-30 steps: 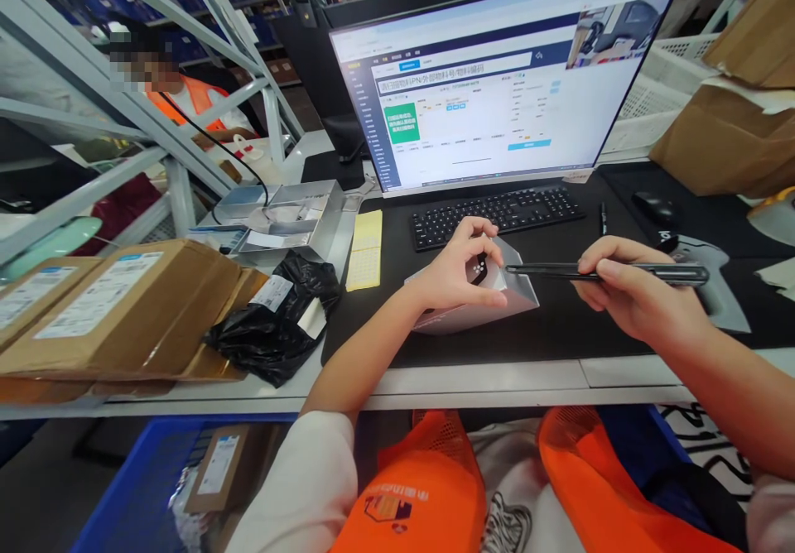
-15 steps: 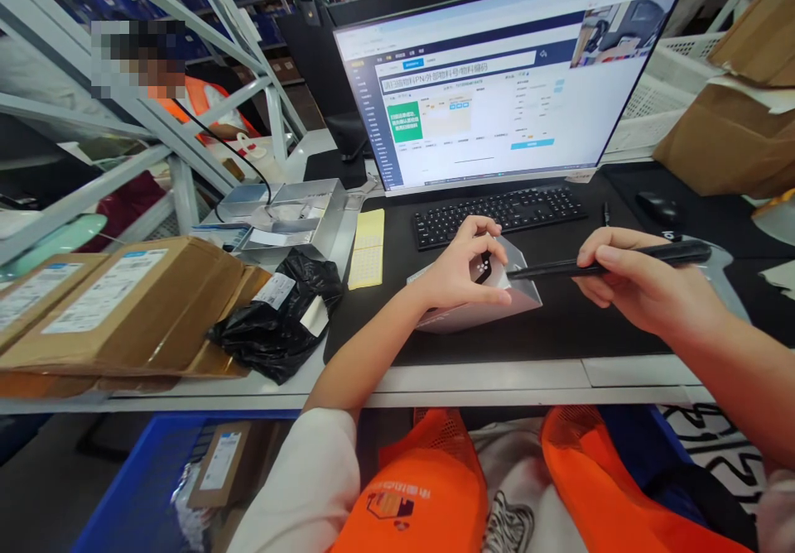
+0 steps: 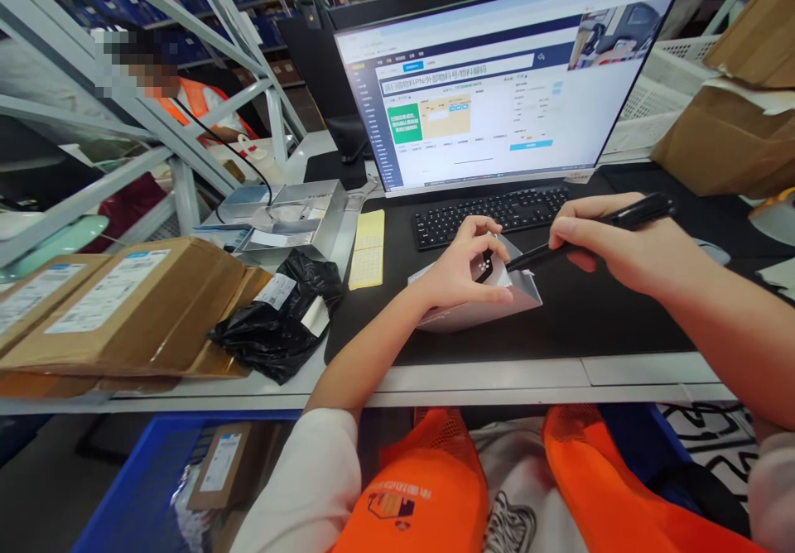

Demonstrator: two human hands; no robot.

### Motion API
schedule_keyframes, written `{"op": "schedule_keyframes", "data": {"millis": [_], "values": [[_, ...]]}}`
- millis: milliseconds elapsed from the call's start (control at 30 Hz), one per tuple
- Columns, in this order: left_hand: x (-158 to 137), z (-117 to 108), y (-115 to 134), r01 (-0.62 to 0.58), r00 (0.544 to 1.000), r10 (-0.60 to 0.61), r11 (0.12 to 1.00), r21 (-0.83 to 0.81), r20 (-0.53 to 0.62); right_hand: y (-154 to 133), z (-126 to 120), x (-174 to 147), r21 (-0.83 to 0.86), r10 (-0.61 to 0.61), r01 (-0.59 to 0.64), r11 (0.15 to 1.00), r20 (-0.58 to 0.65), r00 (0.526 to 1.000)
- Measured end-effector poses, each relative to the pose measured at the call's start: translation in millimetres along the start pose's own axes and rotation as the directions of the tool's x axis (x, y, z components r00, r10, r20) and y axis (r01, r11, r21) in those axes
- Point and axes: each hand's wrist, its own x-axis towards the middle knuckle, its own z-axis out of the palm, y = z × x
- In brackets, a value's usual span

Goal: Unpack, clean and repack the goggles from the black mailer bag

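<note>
Two hands work at the middle of the table (image 3: 497, 375), and I take the scene from the biggest thing down. Beyond both hands stands the monitor (image 3: 497, 73), its page lit, with the black keyboard (image 3: 490, 209) just past the fingertips. Well out from the left hand (image 3: 460, 276) lie the brown cardboard boxes (image 3: 118, 305), and nearer to it the crumpled black bag (image 3: 279, 317) and a yellow label sheet (image 3: 368, 248). Under both hands runs the black desk mat (image 3: 559, 321).

My left hand's grip is clenched on a small silvery pouch (image 3: 490, 300), which rests on the mat right under that hand; thumb and forefinger pinch its top where a small dark part with pale dots shows. My right hand (image 3: 612, 242) has its grip closed round a black pen (image 3: 584, 234), held slantwise, tip at the pouch's upper edge, just beside the left fingertips.

To do this step well, I judge the left hand should keep the pouch pressed flat so the foil does not slide, while the pen tip works in short, light strokes, away from the pinching fingers.
</note>
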Motion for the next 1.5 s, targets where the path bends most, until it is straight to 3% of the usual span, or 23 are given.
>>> {"op": "schedule_keyframes", "data": {"millis": [100, 167, 267, 367, 467, 533, 633, 733, 833, 967, 1133, 1300, 1400, 1500], "values": [[-0.9, 0.2, 1.5, 0.005, 1.0, -0.005, 1.0, 0.028, -0.018, 3.2, -0.7, 2.2, 0.015, -0.02, 0.02, 1.0, 0.017, 1.0], [-1.0, -1.0, 1.7, 0.009, 0.999, -0.007, 0.999, 0.041, -0.043, 14.2, -4.6, 0.2, 0.133, -0.035, 0.037, 0.99, -0.019, 0.999], [0.2, -8.4, 0.3, 0.007, 0.995, 0.0, 0.997, 0.074, -0.097, 37.8, -12.8, -6.1, 0.415, -0.075, 0.168, 0.894, -0.233, 0.97], [1.9, -19.2, -0.3, -0.017, 0.967, 0.053, 0.989, 0.145, -0.248, 65.4, -14.5, -13.0, 0.472, -0.072, 0.3, 0.829, -0.442, 0.894], [1.2, -17.3, 2.0, -0.047, 0.89, 0.164, 0.961, 0.274, -0.426, 94.9, -0.4, -15.8, 0.504, 0.053, 0.19, 0.843, -0.428, 0.902], [-1.3, -2.2, 4.4, -0.072, 0.852, 0.253, 0.923, 0.377, -0.457, 112.0, 16.2, -14.6, 0.548, 0.141, 0.105, 0.83, -0.388, 0.911], [-7.0, 32.6, 8.6, -0.091, 0.88, 0.315, 0.847, 0.525, -0.356, 127.6, 40.9, -11.3, 0.576, 0.181, 0.061, 0.815, -0.354, 0.918], [-11.0, 53.9, 15.6, -0.185, 0.926, 0.345, 0.768, 0.613, -0.153, 131.7, 53.7, -10.5, 0.512, 0.167, 0.048, 0.858, -0.366, 0.915], [-9.9, 43.7, 23.8, -0.308, 0.938, 0.346, 0.78, 0.545, 0.036, 133.4, 53.8, -12.1, 0.447, 0.154, 0.015, 0.895, -0.339, 0.928], [-3.1, 8.7, 23.5, -0.306, 0.951, 0.252, 0.853, 0.423, 0.181, 141.2, 49.1, -13.5, 0.369, 0.087, 0.029, 0.929, -0.294, 0.952], [3.5, -12.0, 5.8, -0.229, 0.963, 0.188, 0.948, 0.222, 0.193, 150.1, 50.3, -17.0, 0.381, 0.083, 0.01, 0.924, -0.226, 0.971], [5.7, -20.3, 0.3, -0.186, 0.963, 0.148, 0.969, 0.162, 0.225, 147.4, 50.1, -19.9, 0.383, 0.076, 0.004, 0.924, -0.193, 0.978], [5.3, -23.4, 1.8, -0.176, 0.977, 0.142, 0.958, 0.227, 0.16, 140.6, 42.5, -20.2, 0.399, 0.003, 0.122, 0.909, -0.299, 0.954], [3.7, -22.5, 2.8, -0.162, 0.986, 0.147, 0.946, 0.281, 0.074, 129.1, 28.1, -24.3, 0.397, -0.134, 0.346, 0.85, -0.473, 0.871]]}}
